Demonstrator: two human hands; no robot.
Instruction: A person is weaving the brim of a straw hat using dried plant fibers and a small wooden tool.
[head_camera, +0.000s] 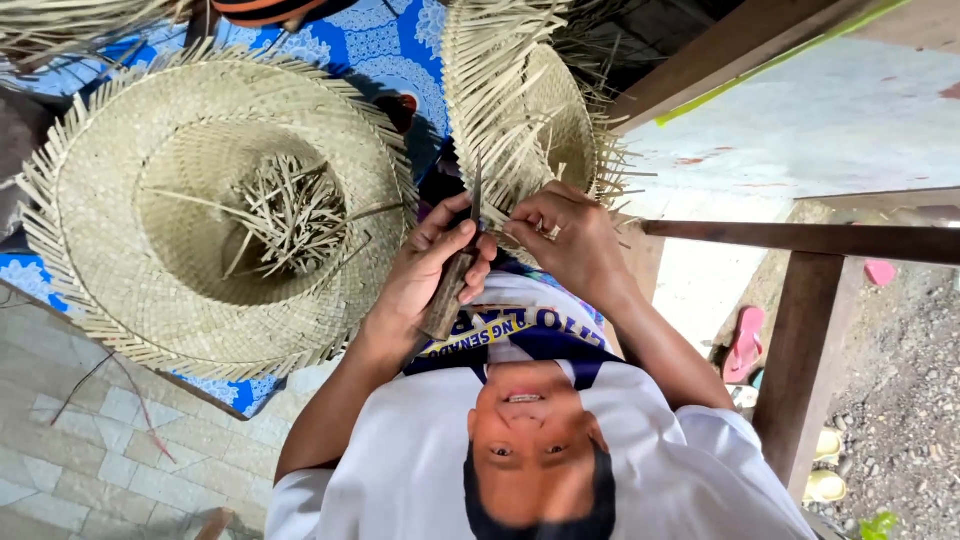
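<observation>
The unfinished straw hat (520, 110) stands on edge just beyond both hands, its loose fringe hanging down into them. The left hand (425, 270) has a clenched grip on a knife (455, 275), fingers wrapped round the wooden handle and the thin blade pointing up into the fringe. The right hand (570, 240), touching the left at the fingertips, pinches a few straw strips (500, 190) beside the blade. A second, wider hat (225, 215) lies brim-up on a blue patterned cloth (385, 45), well apart from the knife.
</observation>
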